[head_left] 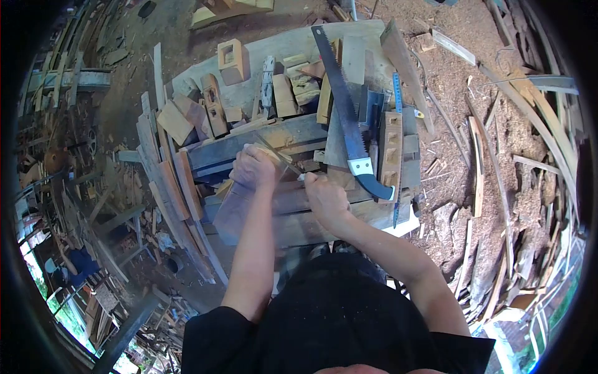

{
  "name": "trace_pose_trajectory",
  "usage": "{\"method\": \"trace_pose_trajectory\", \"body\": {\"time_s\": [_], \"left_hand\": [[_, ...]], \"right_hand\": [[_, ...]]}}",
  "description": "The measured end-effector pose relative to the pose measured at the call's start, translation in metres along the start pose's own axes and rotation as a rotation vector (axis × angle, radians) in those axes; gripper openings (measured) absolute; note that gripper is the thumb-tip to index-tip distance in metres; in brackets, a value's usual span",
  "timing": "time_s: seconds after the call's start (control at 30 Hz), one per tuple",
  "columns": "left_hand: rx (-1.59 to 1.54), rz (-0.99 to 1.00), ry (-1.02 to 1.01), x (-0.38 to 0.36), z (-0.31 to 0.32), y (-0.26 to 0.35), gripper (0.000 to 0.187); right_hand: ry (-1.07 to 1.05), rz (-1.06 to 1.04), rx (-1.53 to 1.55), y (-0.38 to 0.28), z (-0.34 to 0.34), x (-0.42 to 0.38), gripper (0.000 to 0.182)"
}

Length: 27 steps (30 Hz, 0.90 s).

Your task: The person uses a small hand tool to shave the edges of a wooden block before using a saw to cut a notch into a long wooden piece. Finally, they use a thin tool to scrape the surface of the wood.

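Note:
My left hand (pixel 254 167) is closed on a pale piece of wood (pixel 272 156), pressing it over the bench. In my right hand (pixel 327 198) is a long, thin, dark tool that looks like a file (pixel 288 164); a whitish part shows at my fingers. The file slants up to the left across the wood, close beside my left hand. My fingers wrap its near end and hide the handle. A hand saw (pixel 344 93) with a dark blue and white handle lies to the right of my right hand.
On the workbench (pixel 187 80) lie a hollowed wooden block (pixel 233 61), a wooden plane body (pixel 213 105), several offcuts, a notched wooden bar (pixel 390 149) and a blue ruler (pixel 397 90). Planks line the bench's left side. Wood shavings (pixel 445 87) and scrap strips cover the ground at right.

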<state>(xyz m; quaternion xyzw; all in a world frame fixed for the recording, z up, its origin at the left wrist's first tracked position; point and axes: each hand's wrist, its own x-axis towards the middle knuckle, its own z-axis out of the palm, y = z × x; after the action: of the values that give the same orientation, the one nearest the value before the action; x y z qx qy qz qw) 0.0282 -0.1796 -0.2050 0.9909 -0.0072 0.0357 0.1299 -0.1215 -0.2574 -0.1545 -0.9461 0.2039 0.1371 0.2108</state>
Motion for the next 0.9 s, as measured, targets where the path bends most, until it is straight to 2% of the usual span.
{"method": "trace_pose_trajectory", "body": {"time_s": [0.07,0.13,0.2,0.27,0.33,0.37,0.4,0.43,0.53,0.6,0.63,0.7,0.73,0.8,0.83,0.9], "left_hand": [[-0.008,0.048,0.058,-0.009,0.007,-0.008,0.047],[0.024,0.046,0.036,-0.007,0.008,-0.007,0.044],[0.069,0.057,0.008,-0.016,0.008,-0.011,0.042],[0.044,0.148,0.140,-0.030,0.014,-0.007,0.038],[0.043,0.164,0.135,-0.035,0.015,-0.002,0.038],[0.056,0.173,0.131,-0.041,0.012,-0.003,0.038],[0.066,0.153,0.046,-0.040,0.007,-0.001,0.037],[0.065,0.145,0.048,-0.038,0.011,-0.003,0.037],[0.067,0.171,0.069,-0.024,0.009,-0.012,0.041],[0.008,0.213,-0.153,-0.016,-0.007,-0.011,0.044],[0.005,0.213,-0.149,-0.016,-0.012,-0.016,0.044],[-0.061,0.617,-0.085,-0.024,-0.021,-0.034,0.051],[-0.065,0.612,-0.077,-0.029,-0.023,-0.041,0.051],[-0.041,0.708,-0.213,-0.038,-0.022,-0.056,0.053],[-0.043,0.705,-0.204,-0.042,-0.021,-0.062,0.053],[-0.053,0.722,-0.311,-0.051,-0.027,-0.068,0.058]], "right_hand": [[-0.001,-0.012,-0.018,-0.006,0.016,0.003,0.014],[0.059,0.058,-0.112,-0.018,0.031,0.025,0.013],[0.092,0.037,-0.061,-0.011,0.030,0.013,0.011],[0.141,0.023,-0.017,-0.001,0.022,0.000,0.010],[-0.031,0.072,-0.189,0.007,0.015,-0.031,0.007],[-0.049,0.079,-0.197,0.014,0.021,-0.033,0.007],[-0.005,0.057,-0.113,0.021,0.028,-0.030,0.007],[0.051,0.026,-0.027,0.027,0.033,-0.025,0.008],[-0.026,0.075,0.120,0.029,0.027,-0.020,0.011],[-0.023,0.093,0.183,0.032,0.018,-0.027,0.012],[-0.020,0.114,0.233,0.036,0.013,-0.030,0.014],[-0.016,0.118,0.234,0.046,0.018,-0.035,0.014],[-0.017,0.126,0.243,0.050,0.020,-0.037,0.015],[-0.025,0.105,0.238,0.054,0.019,-0.040,0.016],[-0.036,0.090,0.236,0.056,0.018,-0.041,0.016],[-0.021,0.086,0.247,0.060,0.018,-0.043,0.017]]}}
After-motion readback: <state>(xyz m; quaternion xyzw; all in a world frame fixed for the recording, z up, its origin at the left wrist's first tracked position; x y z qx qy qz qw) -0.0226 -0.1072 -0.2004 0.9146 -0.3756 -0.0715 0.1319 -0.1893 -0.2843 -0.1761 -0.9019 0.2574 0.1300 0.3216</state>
